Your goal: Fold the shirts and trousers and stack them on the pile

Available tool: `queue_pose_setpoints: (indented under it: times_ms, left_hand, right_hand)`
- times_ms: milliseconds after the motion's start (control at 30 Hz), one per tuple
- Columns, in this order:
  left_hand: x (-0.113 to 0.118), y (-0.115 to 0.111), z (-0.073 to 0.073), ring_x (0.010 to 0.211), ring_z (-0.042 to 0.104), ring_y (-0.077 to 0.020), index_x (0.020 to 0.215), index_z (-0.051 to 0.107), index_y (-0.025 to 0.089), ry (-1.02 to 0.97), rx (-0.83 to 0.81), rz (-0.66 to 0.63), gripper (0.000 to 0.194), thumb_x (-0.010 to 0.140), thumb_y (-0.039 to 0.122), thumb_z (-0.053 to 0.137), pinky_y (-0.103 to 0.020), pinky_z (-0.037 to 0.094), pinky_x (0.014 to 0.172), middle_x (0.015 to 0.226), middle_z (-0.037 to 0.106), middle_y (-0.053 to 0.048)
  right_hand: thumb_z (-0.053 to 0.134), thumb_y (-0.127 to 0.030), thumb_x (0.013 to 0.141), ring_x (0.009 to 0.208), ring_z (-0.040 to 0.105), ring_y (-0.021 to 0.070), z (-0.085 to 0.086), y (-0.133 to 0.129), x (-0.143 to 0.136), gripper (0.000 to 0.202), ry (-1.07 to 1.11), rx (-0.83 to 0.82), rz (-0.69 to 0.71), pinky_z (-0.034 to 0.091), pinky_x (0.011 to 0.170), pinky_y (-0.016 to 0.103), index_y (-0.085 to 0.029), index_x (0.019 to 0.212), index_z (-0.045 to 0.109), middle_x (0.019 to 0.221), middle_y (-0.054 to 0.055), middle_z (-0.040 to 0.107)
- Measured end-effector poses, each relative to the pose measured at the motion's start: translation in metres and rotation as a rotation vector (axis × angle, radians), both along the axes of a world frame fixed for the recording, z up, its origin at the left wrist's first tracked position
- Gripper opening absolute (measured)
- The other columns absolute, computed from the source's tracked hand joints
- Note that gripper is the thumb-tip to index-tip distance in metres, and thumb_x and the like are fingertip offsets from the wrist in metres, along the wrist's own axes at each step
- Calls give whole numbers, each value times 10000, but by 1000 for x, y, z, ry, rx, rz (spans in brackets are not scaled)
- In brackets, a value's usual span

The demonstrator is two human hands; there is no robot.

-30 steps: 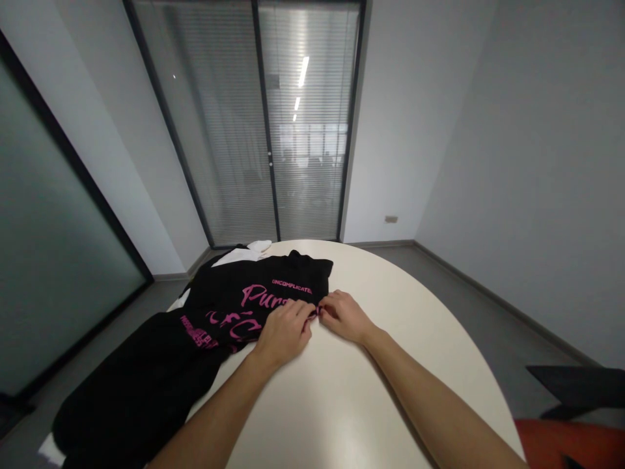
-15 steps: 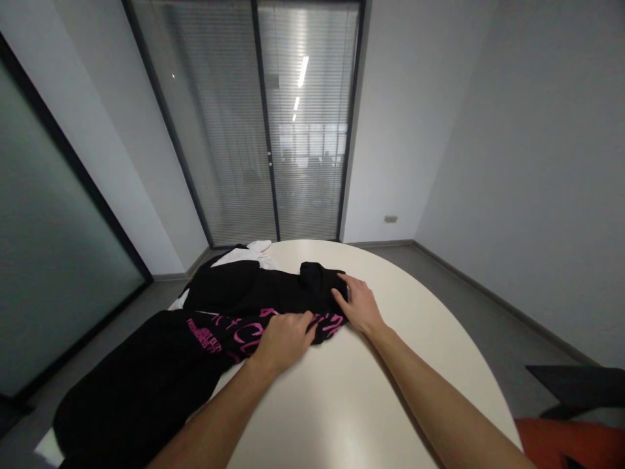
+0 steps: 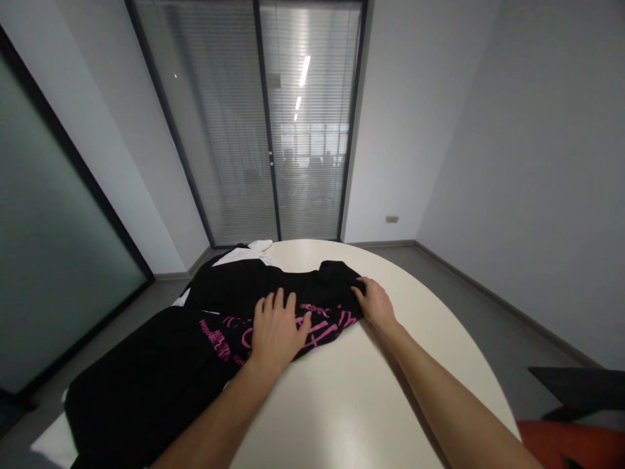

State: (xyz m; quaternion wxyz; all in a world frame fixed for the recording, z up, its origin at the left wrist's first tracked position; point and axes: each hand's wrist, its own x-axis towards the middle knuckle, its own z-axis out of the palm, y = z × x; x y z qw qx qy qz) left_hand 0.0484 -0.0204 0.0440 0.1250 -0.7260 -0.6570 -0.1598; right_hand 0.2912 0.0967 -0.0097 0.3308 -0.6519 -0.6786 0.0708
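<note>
A black garment with pink lettering [image 3: 219, 286] lies across the left side of the round table, bunched and partly hanging over the near left edge. My left hand [image 3: 277, 324] rests palm down on the lettered part, fingers spread and extended. At the garment's right end, my right hand [image 3: 378, 303] has fingers and thumb closed on the black cloth. White cloth [image 3: 239, 256] shows at the far left of the pile, and more white sticks out at the lower left. Which part of the garment I hold, I cannot tell.
The table [image 3: 336, 397] is cream-white and round. A red chair seat [image 3: 566, 446] with a black armrest [image 3: 581, 384] stands at the lower right. Behind the table are a glass partition with blinds [image 3: 224, 150] and a wall socket [image 3: 392, 219].
My right hand has moved right, drawing the garment's end out straighter. My left hand has flattened and spread its fingers, and more of the pink lettering shows.
</note>
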Motion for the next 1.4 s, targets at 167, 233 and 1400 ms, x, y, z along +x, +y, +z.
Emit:
queue_pose_setpoints:
  times_ms: [167, 233, 1400]
  left_hand:
    - [-9, 6, -15, 1005, 630, -380, 1345, 579, 109, 32, -213, 184, 615, 949, 559, 436, -485, 459, 847, 1111, 682, -226]
    - [-8, 6, -18, 1008, 626, -366, 1260, 627, 115, 49, -224, 158, 537, 957, 523, 451, -461, 465, 836, 1064, 687, -204]
    - [-10, -9, 4, 1063, 656, -360, 1338, 574, 130, -208, -322, -78, 570, 954, 527, 434, -445, 486, 908, 1150, 692, -208]
  right_hand:
    - [542, -399, 897, 1033, 653, 284, -4, 11, 15, 381, 334, 118, -100, 494, 929, 426, -172, 1195, 610, 1112, 136, 702]
    - [580, -463, 871, 1062, 647, 289, -7, 12, 11, 487, 434, 89, -35, 487, 966, 455, -178, 1265, 568, 1150, 138, 688]
    - [673, -544, 796, 1096, 526, 314, 14, -20, -20, 498, -13, 69, -72, 497, 899, 443, -208, 1160, 617, 1163, 129, 524]
